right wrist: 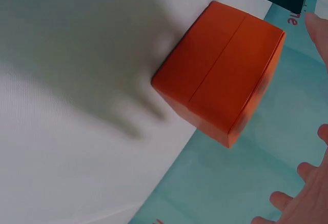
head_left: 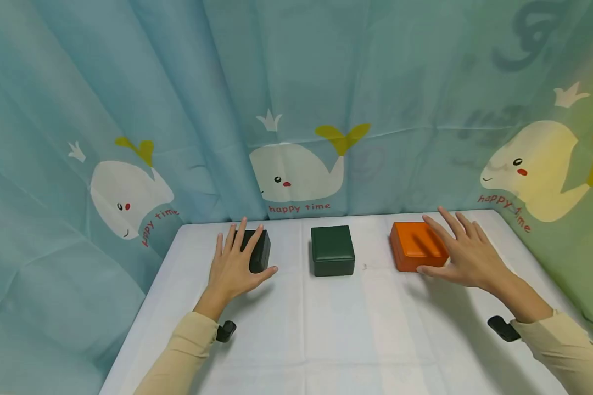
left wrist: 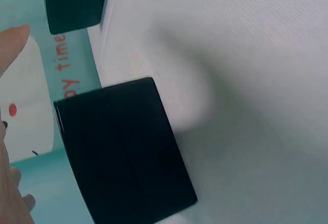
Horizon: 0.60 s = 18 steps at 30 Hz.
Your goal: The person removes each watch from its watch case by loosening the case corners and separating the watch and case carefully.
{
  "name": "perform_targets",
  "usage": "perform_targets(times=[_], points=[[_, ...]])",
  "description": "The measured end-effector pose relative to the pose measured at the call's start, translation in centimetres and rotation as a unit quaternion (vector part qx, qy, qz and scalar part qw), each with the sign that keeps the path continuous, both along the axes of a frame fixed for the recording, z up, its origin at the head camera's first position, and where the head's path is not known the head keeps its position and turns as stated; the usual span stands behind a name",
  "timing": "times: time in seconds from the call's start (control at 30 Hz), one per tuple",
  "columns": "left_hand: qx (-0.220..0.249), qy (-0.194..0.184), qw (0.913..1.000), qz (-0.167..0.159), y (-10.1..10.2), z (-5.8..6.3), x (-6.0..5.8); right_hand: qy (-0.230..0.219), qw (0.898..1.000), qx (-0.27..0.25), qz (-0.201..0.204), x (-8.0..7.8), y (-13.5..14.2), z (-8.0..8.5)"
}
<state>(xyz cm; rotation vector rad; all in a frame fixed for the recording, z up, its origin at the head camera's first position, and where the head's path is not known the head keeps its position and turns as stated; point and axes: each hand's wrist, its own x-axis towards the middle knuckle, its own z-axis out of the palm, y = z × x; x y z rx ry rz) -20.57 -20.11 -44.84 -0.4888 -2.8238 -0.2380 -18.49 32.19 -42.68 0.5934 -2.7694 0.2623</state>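
- orange box [head_left: 408, 242], green box [head_left: 333, 244] and black box [head_left: 261, 255] looked smooth, kinda leathery, slight sheen
- white bench cover [head_left: 336, 334] was matt woven cloth
- curtain [head_left: 296, 66] seemed smooth, thin fabric, lightly creased

Head view bright, soft shadows across white tablecloth [head_left: 346, 329]; wrist views dimmer.

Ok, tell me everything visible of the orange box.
The orange box looks squarish and smooth, leather-like, with rounded top edges. A thin seam crosses its side, and it appears closed. It sits upright on the white cloth, right of the green box. The right hand hovers close by, apparently not touching it, and a shadow falls on its top.
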Motion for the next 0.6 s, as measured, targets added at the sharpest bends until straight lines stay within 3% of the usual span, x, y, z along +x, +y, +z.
perform_targets(times=[0.6], points=[[-0.005, -0.003, 0.9996, -0.027, 3.1, -0.3, -0.4, 0.003, 1.0, -0.005, 0.001, 0.0, 1.2, -0.6]])
